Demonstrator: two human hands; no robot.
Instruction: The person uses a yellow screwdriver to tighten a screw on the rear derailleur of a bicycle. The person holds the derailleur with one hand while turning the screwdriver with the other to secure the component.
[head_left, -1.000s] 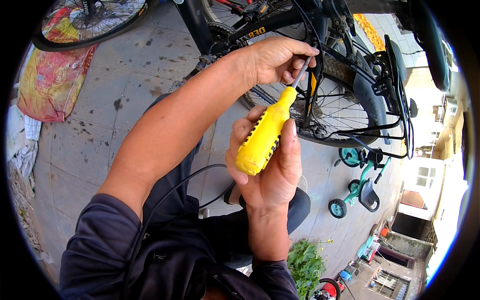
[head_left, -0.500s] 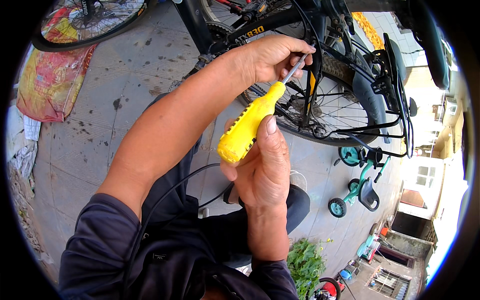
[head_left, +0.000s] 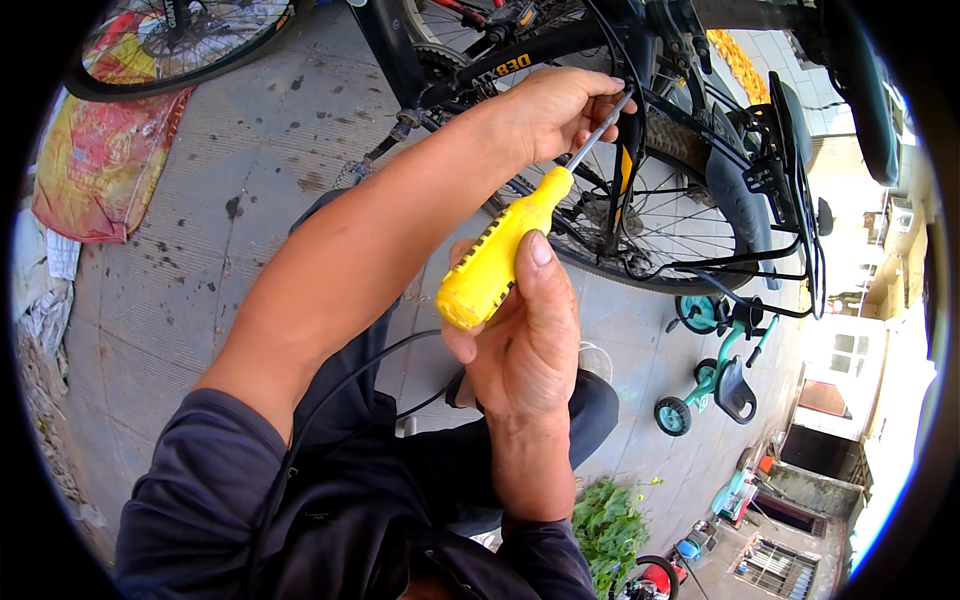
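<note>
My right hand [head_left: 525, 335] is closed around the yellow handle of a screwdriver [head_left: 508, 243], thumb pressed along its side. The metal shaft slants up and right, and its tip meets the frame of a black bicycle [head_left: 640, 110] above the rear wheel. Beside that tip is my left hand [head_left: 575, 112], reaching across from the left with its fingers curled and pinched against the frame. Whatever those fingers hold is too small or hidden to make out. Thin black cables run down the frame close to the fingertips.
A teal child's tricycle [head_left: 725, 370] stands on the paving to the right. Another bicycle wheel [head_left: 180, 50] and a red-yellow sack [head_left: 105, 165] lie at the upper left. A green plant [head_left: 610, 525] grows low on the right. The bicycle's rear rack [head_left: 790, 240] juts out rightward.
My left hand has shifted slightly to the right along the frame, its forearm following. The screwdriver and my right hand have barely moved.
</note>
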